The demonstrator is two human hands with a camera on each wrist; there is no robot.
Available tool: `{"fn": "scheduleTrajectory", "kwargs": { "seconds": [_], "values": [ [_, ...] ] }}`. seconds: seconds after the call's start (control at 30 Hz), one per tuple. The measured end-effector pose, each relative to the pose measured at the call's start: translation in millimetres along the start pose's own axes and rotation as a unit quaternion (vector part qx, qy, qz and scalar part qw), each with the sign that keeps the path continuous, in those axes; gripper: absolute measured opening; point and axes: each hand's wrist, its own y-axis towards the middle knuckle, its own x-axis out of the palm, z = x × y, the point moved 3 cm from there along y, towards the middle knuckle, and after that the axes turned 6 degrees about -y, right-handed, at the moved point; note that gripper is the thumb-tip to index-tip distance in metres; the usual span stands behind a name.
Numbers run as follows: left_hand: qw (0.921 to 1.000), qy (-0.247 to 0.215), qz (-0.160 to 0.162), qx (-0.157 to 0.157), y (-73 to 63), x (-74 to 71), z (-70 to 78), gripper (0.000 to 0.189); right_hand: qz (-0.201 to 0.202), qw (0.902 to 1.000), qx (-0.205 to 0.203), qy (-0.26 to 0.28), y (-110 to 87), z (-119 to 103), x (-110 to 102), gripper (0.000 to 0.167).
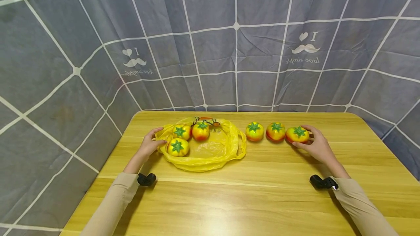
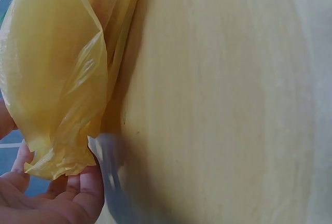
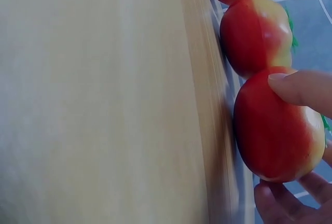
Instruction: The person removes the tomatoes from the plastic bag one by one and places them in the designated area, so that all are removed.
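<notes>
My left hand holds the left edge of a yellow plastic bag that lies spread open on the table. In the left wrist view, its fingers curl around the gathered end of the bag. Three yellow-red toy tomatoes with green star-shaped tops sit at the bag's left and back; the front one is closest to that hand. Right of the bag, three more stand in a row. My right hand grips the rightmost tomato, thumb on its near side and fingers around its far right side.
The middle tomato stands right beside the gripped one, with another tomato to its left near the bag's handle. The wooden table reaches back to a grey curtain with white lines.
</notes>
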Motion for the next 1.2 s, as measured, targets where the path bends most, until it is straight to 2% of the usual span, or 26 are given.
{"fn": "scheduleTrajectory", "kwargs": {
  "seconds": [0.43,0.8,1.03,1.2],
  "values": [
    [1.0,0.0,0.004,0.002,0.0,-1.1,0.3,0.061,-0.019,0.9998,-0.01,0.001,3.4,-0.4,1.6,0.074],
    [1.0,-0.002,0.0,0.001,-0.4,-0.5,-0.7,0.061,-0.013,0.9996,-0.021,0.01,4.5,-1.9,-0.1,0.074],
    [0.9999,-0.01,0.0,-0.001,0.1,0.3,-1.4,0.061,-0.016,0.9997,-0.012,0.01,4.3,-0.9,-3.0,0.075],
    [0.9999,-0.01,0.003,-0.001,0.3,0.1,-0.4,0.061,0.0,0.9998,-0.021,-0.004,2.6,-7.1,-8.1,0.076]
  ]
}}
